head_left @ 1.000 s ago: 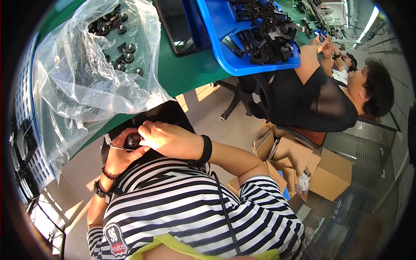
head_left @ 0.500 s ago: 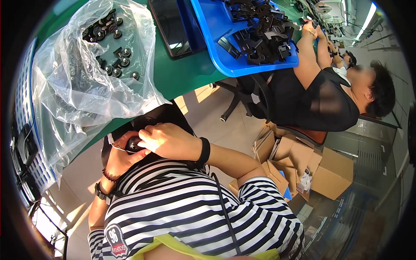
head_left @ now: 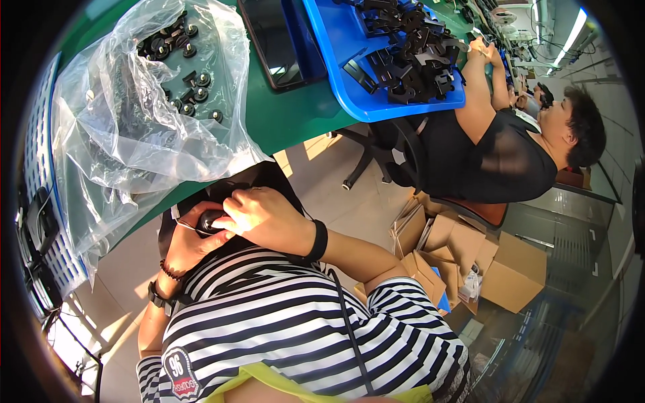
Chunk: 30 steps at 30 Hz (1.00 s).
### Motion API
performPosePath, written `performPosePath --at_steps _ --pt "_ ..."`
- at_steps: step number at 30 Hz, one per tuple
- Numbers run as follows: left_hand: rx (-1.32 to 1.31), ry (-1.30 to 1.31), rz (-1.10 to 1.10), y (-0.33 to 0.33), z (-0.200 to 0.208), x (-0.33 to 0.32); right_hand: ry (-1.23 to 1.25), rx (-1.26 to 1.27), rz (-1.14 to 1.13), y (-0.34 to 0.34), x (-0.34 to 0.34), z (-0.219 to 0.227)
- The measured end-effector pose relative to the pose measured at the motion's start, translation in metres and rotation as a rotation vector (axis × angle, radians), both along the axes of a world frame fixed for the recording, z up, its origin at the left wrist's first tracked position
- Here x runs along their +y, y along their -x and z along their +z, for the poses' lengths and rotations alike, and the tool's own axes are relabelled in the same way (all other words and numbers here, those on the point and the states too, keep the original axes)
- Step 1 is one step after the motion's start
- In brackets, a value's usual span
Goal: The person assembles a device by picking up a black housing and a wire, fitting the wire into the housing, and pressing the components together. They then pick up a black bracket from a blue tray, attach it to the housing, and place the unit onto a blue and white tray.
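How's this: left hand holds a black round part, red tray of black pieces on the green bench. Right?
The tray is blue, not red; head view shows it. The rest stands: left hand holds a black round part, tray of black pieces on the green bench.

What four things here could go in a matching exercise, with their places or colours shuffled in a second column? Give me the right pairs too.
Column one:
1. Plastic bag
2. Tray
3. Cardboard boxes
4. Round dark part

Column two:
A. Brown, near the chair
B. In the left hand, with the right hand against it
C. See-through
D. Blue

Right pairs: 1-C, 2-D, 3-A, 4-B
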State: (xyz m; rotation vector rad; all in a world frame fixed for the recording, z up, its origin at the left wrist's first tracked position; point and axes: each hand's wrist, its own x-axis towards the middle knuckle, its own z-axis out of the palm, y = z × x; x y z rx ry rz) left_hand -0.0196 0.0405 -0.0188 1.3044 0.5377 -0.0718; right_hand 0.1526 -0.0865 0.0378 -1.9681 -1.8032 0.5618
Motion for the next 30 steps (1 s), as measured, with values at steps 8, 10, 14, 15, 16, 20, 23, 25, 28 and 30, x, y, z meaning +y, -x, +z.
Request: performPosePath --at_steps 8,10,14,15,16,20,23,25,28,30 --pt "-0.02 0.044 0.038 -0.002 -0.009 0.001 -0.12 0.27 -0.034 -0.001 0.009 -0.024" --pt "-0.059 0.047 0.059 -0.002 -0.014 -0.002 -0.119 0.278 -0.081 0.0 0.009 -0.025" --pt "-0.067 0.139 0.088 0.0 -0.023 -0.006 -0.098 0.152 -0.06 0.0 0.01 -0.02" --pt "-0.064 0.185 0.095 -0.001 -0.023 -0.007 -0.087 0.202 -0.01 -0.006 0.009 -0.016" --pt "-0.066 0.186 0.096 -0.002 -0.021 -0.007 -0.076 0.252 0.04 -0.012 0.007 -0.013" --pt "-0.041 0.15 0.083 -0.005 -0.014 -0.006 -0.073 0.251 0.079 -0.013 0.005 -0.017" --pt "-0.076 0.156 0.084 -0.003 -0.019 -0.007 -0.084 0.137 0.104 -0.008 0.004 -0.016" --pt "-0.065 0.149 0.073 -0.005 -0.017 -0.007 -0.098 -0.044 0.167 -0.004 0.006 -0.014" --pt "-0.046 0.134 0.053 -0.005 -0.017 -0.005 -0.039 0.171 0.08 -0.008 0.006 -0.007" --pt "-0.054 0.192 0.084 -0.002 -0.023 -0.006 -0.008 0.274 0.035 -0.009 0.006 -0.007"
